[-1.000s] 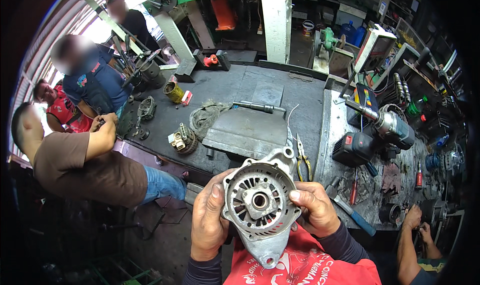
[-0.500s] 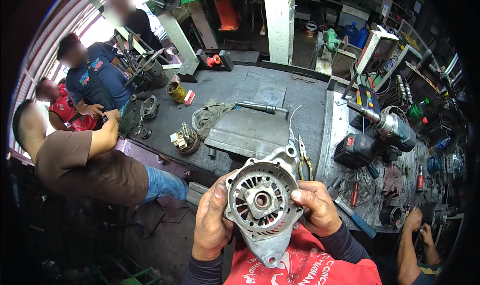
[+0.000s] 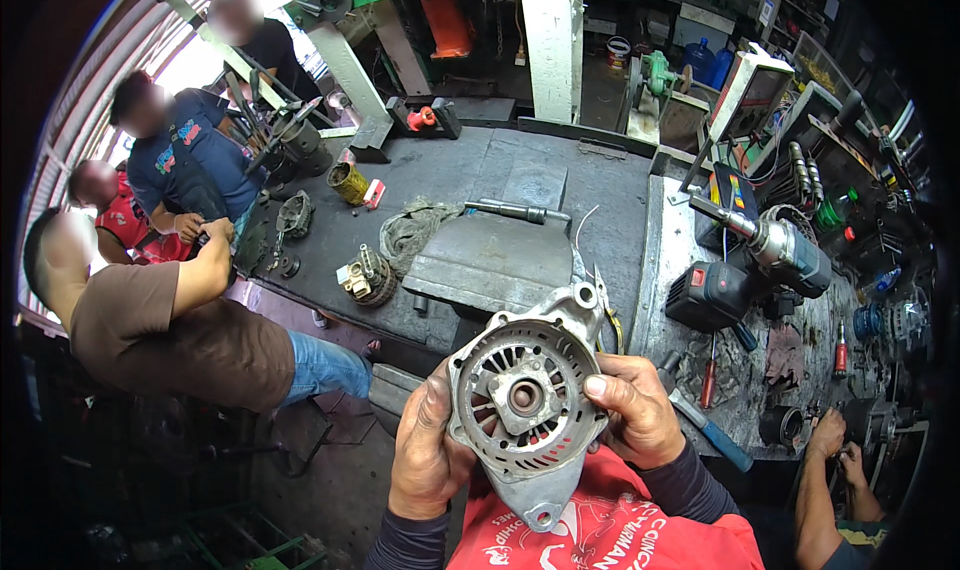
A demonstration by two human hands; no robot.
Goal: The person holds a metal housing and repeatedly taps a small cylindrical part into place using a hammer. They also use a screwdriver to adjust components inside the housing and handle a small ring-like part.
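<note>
Workshop, dark worktop (image 3: 470,165) ahead | metal housing (image 3: 528,422) held off it, open face up | left hand (image 3: 428,450) curled round left rim; right hand (image 3: 638,410) gripping right rim, thumb over edge | step, judged: two-handed holding; any turn calls for both grips.

Grey metal housing (image 3: 527,425) (round, with a slotted face) in left hand (image 3: 428,445) and right hand (image 3: 638,412)
</note>
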